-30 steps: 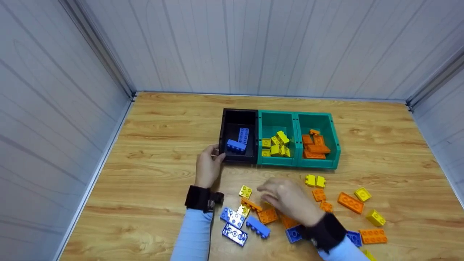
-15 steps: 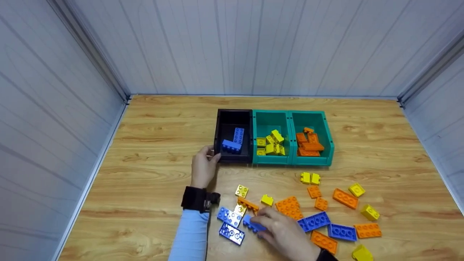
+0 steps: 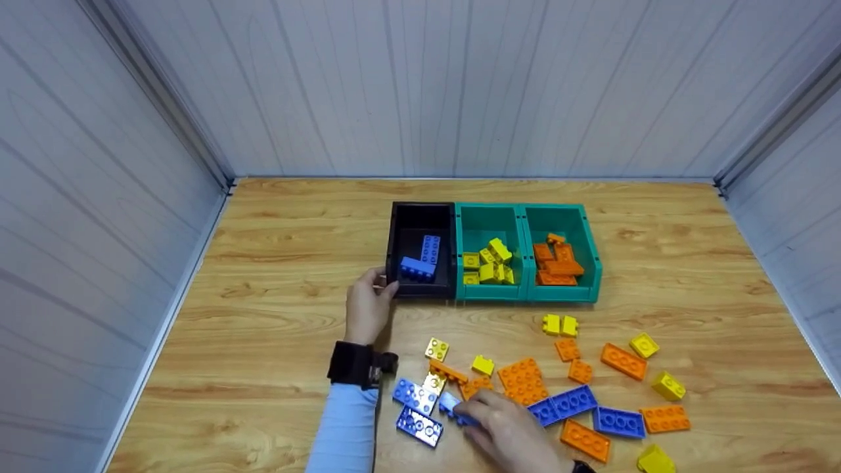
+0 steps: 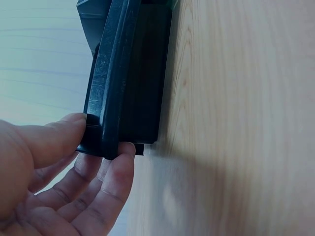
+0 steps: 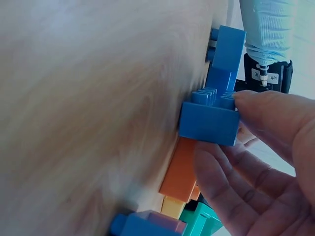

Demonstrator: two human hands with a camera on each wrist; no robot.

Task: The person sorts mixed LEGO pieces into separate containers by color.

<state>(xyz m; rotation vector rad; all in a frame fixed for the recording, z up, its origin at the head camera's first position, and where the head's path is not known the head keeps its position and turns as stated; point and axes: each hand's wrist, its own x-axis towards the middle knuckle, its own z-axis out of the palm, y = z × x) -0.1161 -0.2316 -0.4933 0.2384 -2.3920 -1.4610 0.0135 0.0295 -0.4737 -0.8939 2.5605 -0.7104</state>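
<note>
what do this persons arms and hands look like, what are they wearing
Both the left hand and right hand are bare, without gloves. The left arm has a light blue sleeve, a wide black wristband and a small dark device beside it, plus pale labels. On the right, only a black edge shows at the wrist.

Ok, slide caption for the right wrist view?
Right hand pinching a blue brick, an orange brick close by on the wooden surface.
</note>
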